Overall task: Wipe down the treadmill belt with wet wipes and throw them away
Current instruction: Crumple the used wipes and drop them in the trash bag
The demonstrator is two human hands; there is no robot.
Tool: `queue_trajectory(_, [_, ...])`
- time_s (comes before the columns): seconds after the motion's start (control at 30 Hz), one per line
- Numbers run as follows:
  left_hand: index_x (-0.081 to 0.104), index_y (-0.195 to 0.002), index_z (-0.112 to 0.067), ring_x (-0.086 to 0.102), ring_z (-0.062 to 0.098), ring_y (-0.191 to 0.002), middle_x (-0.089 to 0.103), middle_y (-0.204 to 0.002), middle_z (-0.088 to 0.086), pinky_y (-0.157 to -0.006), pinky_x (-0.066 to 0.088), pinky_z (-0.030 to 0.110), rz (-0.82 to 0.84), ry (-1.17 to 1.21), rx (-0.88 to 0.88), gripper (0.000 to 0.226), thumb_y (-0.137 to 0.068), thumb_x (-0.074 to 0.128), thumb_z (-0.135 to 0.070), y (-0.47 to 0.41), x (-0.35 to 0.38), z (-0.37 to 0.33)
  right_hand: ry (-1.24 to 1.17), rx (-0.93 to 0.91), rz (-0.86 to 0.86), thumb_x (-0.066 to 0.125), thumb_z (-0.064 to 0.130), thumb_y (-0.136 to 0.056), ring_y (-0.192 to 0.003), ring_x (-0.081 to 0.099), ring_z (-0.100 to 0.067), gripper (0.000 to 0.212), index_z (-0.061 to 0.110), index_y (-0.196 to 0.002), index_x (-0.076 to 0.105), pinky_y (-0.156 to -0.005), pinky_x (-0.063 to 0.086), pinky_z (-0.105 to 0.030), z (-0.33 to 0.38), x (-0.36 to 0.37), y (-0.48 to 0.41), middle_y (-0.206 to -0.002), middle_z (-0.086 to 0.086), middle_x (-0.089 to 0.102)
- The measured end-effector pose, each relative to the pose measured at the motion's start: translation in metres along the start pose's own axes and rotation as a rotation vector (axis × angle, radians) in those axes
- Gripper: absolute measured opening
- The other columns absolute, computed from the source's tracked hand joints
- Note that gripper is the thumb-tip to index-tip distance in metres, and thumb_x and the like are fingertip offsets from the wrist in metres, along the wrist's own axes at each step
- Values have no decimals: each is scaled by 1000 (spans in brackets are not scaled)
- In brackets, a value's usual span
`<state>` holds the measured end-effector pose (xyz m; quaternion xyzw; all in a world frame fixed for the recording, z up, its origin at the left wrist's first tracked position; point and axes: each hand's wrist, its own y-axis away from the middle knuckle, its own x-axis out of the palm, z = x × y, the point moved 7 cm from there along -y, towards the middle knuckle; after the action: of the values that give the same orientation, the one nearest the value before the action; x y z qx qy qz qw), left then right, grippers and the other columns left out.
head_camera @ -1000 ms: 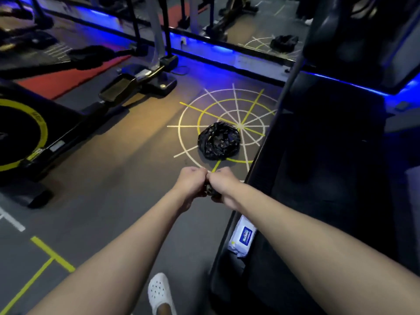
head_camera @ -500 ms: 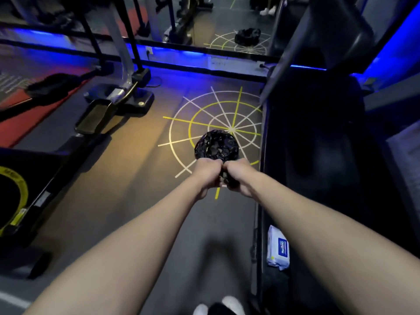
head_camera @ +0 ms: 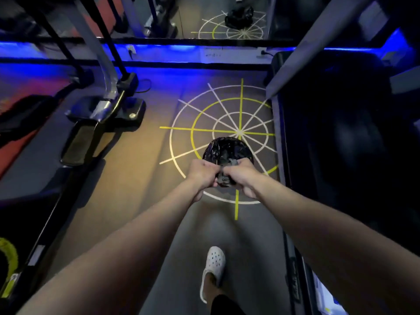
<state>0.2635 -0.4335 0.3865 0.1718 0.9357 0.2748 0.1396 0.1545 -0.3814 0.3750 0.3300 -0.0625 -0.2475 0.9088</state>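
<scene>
dark crumpled wad of wipes sits between both hands, held out in front of the person at arm's length. left hand grips its left side, fingers curled in and clamped on it. right hand grips the right side the same way, fingers curled tight on the wad. knuckles of the two hands nearly touch over the wad. in this view the wad lies right over the near edge of a black trash bag; cannot tell if it touches the bag. bag is crinkled and shiny, sitting on the floor on a round target marking of white and yellow lines, just off its centre on the near side.

treadmill belt runs along the right, very dark, surface detail hard to read. its grey side rail borders the floor marking. a white and blue wipes pack shows at the bottom right, on the treadmill side of the rail, partly cut off by the right forearm.

one foot in a white perforated clog stands on the grey floor between the forearms. an elliptical machine with a black pedal stands well to the left. a blue light strip runs along the wall base, with a mirror above it reflecting the bag and marking.
</scene>
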Motion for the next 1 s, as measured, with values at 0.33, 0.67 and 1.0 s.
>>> queue_trajectory(0.33, [63, -80, -5, 58, 23, -64, 60, -75, 16, -42, 45, 21, 119, -92, -101, 13, -90, 62, -13, -190, 0, -30, -86, 100, -59, 64, -5, -86, -65, 59, -24, 22, 1, -105, 55, -50, 55, -30, 45, 24, -159, -82, -15, 61])
queue_trajectory(0.67, [59, -81, -7, 55, 19, -58, 55, -69, 8, -49, 47, 25, 186, -183, -70, 14, -80, 60, 7, -484, 107, 72, -57, 98, -346, 72, 1, -82, -67, 61, -19, 24, 16, -80, 53, -46, 55, -25, -49, -8, -456, -81, -9, 61])
queue_trajectory(1.0, [64, -92, -10, 58, 24, -65, 66, -83, 13, -61, 50, 29, -13, -91, -184, 8, -85, 66, -7, -733, 164, 322, -34, 281, -301, 64, -3, -83, -55, 60, -17, 13, 8, -90, 64, -48, 52, -26, -291, -10, -714, -71, -8, 65])
